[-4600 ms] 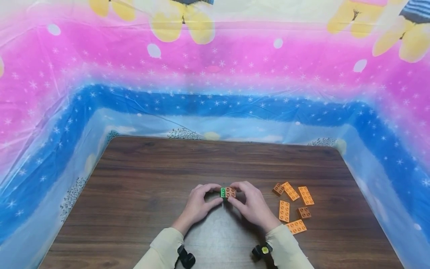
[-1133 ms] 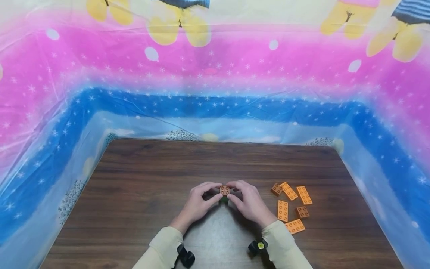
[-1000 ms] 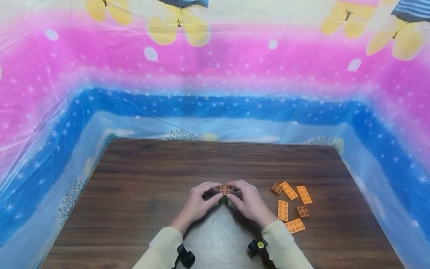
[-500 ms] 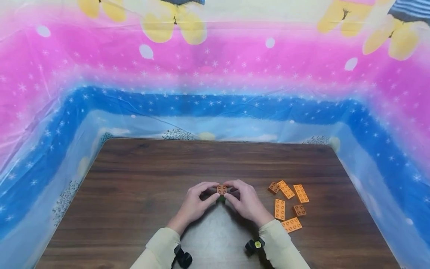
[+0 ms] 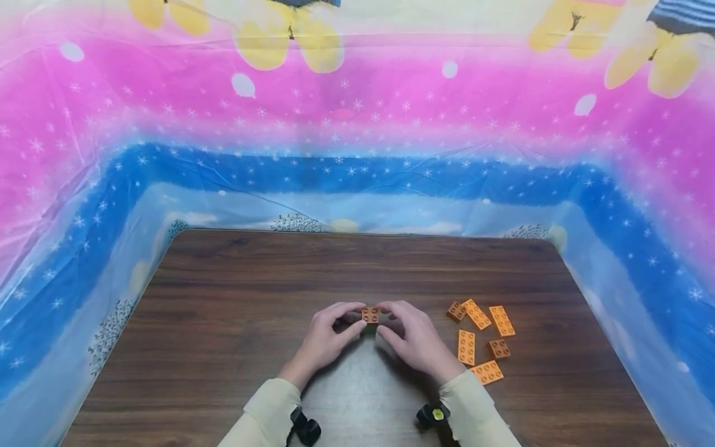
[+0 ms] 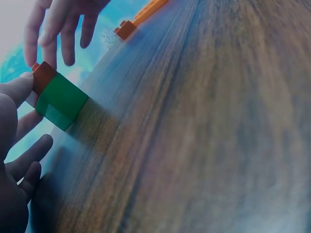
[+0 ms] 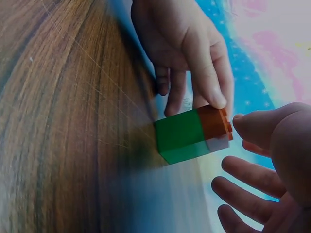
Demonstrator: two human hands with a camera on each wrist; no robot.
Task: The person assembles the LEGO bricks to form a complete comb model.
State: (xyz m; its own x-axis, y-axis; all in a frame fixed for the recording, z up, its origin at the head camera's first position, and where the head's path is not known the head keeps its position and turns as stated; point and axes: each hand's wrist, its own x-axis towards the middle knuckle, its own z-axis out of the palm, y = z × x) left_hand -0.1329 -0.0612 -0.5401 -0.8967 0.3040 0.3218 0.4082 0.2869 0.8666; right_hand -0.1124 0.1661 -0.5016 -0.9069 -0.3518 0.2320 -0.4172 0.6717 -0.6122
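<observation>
A brown two-by-two toy brick [image 5: 370, 315] sits flush on top of a taller green block [image 7: 180, 138], forming a small upright tower. My left hand [image 5: 326, 338] pinches the brown brick between thumb and finger on its left side. To the right of the tower is my right hand [image 5: 416, 338], its thumb and fingers spread. A narrow gap shows between the right thumb and the brick in the right wrist view. The green block's base is close to the tabletop; whether it touches is hard to tell. From the head view the green part is mostly hidden under the brown brick.
Right of the hands, loose bricks lie on the dark wooden table [image 5: 251, 279]: several flat orange ones, such as an orange plate [image 5: 466, 347], and two brown bricks, one a brown brick [image 5: 499, 349]. A patterned cloth [image 5: 357, 174] hangs around the table's edges.
Earlier the tower lay on its side with green at left and brown at right; then it was stood up with brown on top. The right hand has just let go and shifted slightly right.
</observation>
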